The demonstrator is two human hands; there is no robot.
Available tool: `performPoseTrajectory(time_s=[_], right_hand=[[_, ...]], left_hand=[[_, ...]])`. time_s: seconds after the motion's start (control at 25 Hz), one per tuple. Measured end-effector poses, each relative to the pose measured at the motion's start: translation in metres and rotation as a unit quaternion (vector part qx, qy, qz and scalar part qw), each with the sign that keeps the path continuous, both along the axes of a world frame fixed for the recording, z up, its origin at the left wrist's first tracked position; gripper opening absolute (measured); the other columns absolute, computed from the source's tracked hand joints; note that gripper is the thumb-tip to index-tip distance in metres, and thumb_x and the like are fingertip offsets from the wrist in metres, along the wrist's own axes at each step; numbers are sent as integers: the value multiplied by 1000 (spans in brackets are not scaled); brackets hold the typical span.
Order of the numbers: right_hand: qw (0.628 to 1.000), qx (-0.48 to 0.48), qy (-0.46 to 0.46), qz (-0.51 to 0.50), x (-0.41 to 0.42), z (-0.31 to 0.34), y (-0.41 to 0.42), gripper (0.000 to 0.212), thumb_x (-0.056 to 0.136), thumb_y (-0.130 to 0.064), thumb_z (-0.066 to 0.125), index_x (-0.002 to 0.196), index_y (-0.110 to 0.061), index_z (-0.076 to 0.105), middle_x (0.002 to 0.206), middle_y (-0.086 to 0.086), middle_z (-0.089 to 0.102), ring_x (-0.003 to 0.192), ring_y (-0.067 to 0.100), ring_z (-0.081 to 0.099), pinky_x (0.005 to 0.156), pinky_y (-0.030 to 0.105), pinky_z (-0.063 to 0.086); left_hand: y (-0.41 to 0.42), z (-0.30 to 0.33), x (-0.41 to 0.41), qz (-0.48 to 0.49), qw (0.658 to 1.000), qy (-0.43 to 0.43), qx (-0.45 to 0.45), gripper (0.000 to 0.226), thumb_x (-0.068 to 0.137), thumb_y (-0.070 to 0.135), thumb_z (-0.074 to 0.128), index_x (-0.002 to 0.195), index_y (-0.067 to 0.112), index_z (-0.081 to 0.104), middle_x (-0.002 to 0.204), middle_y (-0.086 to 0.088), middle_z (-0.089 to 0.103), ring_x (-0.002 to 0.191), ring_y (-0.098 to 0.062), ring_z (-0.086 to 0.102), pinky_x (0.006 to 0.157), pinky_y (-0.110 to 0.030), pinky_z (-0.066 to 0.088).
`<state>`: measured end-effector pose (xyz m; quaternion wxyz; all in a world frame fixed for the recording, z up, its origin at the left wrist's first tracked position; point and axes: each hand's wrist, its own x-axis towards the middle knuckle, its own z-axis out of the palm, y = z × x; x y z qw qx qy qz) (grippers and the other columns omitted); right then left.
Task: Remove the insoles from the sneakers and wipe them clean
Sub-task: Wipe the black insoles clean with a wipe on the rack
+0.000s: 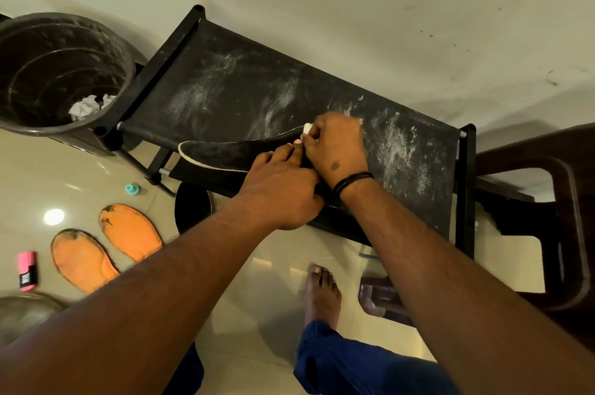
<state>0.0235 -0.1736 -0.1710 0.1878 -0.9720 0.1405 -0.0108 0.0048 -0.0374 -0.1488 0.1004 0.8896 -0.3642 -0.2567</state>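
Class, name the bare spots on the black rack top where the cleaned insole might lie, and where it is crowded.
Free: the dusty rack top toward the bin, and its far right end. Crowded: the near edge, where the left hand and right hand work the black insole.
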Motion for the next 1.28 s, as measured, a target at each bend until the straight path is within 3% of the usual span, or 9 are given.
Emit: performPoseTrajectory(time_s=[0.16, 0.24, 0.32, 0.44, 0.68, 0.8, 0.92, 1.04, 1.28], right_hand=[[999, 7, -34, -27, -3, 3, -16, 3, 86, -12, 68, 89, -13, 67, 88, 6, 68, 80, 21, 63, 74, 35, 56], [997, -28, -27, -70, -4, 5, -30, 12, 88, -9, 64, 98, -11, 69, 92, 9, 69, 84, 25, 64, 80, 35, 56], [992, -91, -7, -83, -3, 6, -35, 10, 88, -9, 62, 93, -8, 70, 88, 12, 68, 85, 30, 64, 86, 40, 54], [987, -132, 25, -93, 0, 7, -26, 13, 86, -13, 60, 73, -10, 58, 73, 12, 58, 80, 34, 61, 78, 41, 54], [990, 36, -9, -139, 3, 0, -12, 18, 88, -21, 68, 76, -7, 69, 77, 7, 68, 72, 20, 65, 69, 32, 58], [994, 85, -13, -72, 5, -4, 1, 17, 86, -19, 70, 72, -11, 73, 74, -2, 68, 70, 11, 63, 69, 26, 55], [996, 93, 1, -5, 8, -5, 5, 13, 85, -20, 72, 76, -13, 76, 82, -4, 67, 74, 9, 60, 64, 15, 44], [998, 59, 8, 13, 9, -6, -3, 13, 86, -27, 72, 78, -17, 75, 84, -2, 70, 77, 14, 64, 69, 27, 53], [985, -99, 0, -141, 6, -4, -29, 4, 81, -19, 69, 83, -17, 71, 81, 6, 69, 84, 29, 66, 73, 43, 59]], left_hand=[[0, -1, 0, -3, 1000, -2, 4, 55, 99, 51, 40, 152, 41, 30, 167, -10, 4, 153, -28, 5, 121, -50, 13], [-1, -2, 1, -5, 1000, -3, 12, 59, 99, 52, 40, 154, 41, 24, 167, -10, 2, 153, -28, 4, 121, -50, 13], [-1, -2, 1, -5, 1000, 0, 17, 60, 99, 52, 40, 155, 41, 22, 167, -10, 1, 153, -28, 3, 121, -49, 12], [0, -2, 1, -8, 1000, 0, 18, 60, 99, 52, 40, 155, 41, 22, 167, -11, 0, 153, -29, 3, 120, -49, 12], [0, 0, 0, -9, 1000, 10, 16, 59, 100, 51, 39, 155, 42, 22, 167, -12, -1, 153, -30, 0, 121, -50, 9], [2, 0, 1, -12, 1000, 25, 8, 54, 101, 50, 40, 152, 38, 32, 167, -10, 1, 154, -29, -1, 122, -50, 7], [0, 2, 1, -8, 1000, 16, 1, 50, 99, 46, 48, 146, 29, 45, 163, -11, 23, 152, -29, 15, 123, -50, 16], [-8, 8, -5, 14, 1000, -18, 6, 43, 98, 38, 55, 138, 22, 52, 148, -10, 45, 141, -28, 36, 117, -49, 29], [-8, 6, -8, 38, 998, 14, 41, 54, 99, 40, 52, 149, 23, 41, 163, -21, 15, 152, -36, 11, 123, -51, 17]])
